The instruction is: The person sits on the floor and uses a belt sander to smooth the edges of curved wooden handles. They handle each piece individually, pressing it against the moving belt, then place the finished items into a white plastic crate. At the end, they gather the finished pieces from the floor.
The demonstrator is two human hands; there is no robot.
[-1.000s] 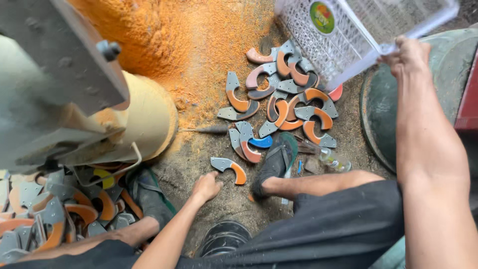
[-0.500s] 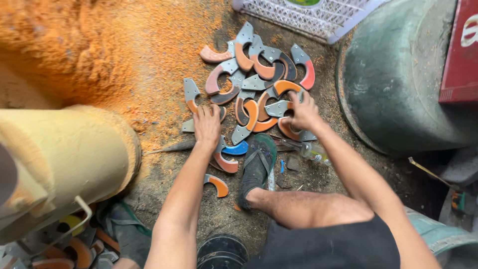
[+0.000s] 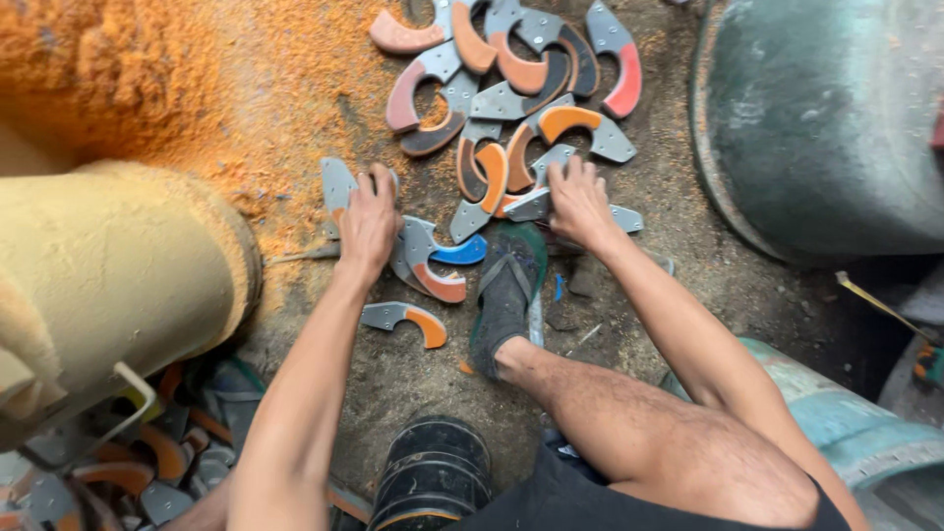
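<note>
- The curved pieces [image 3: 511,108] lie scattered flat on the dirt floor [image 3: 629,324]: grey metal blades shaped like hooks, each with a curved grip in orange, pink, red, brown or blue.
- The left hand [image 3: 369,221] lies palm down on the pieces at the heap's near left edge, fingers spread and pressing on a grey blade [image 3: 337,187]; it is flat, not clenched round anything.
- The right hand [image 3: 578,202] lies palm down on the pieces at the heap's near right edge, fingers splayed over grey blades and an orange grip [image 3: 492,172]; whether the fingers curl under a piece cannot be told.
- A blue-gripped piece [image 3: 454,252] lies between the two hands, just beside the left wrist.
- One orange-gripped piece [image 3: 408,321] lies alone, nearer the person, apart from the heap.
- The person's foot in a dark sandal [image 3: 506,295] rests on the floor between the arms, its toes touching the heap's near edge.
- Orange sawdust [image 3: 197,88] covers the floor to the left of the heap.
- A dusty yellowish cylinder [image 3: 108,265] lies at the left, and more pieces [image 3: 147,462] sit below it.
- A large green drum [image 3: 826,128] stands at the right, and a black ribbed tub [image 3: 433,477] sits by the person's knee.
</note>
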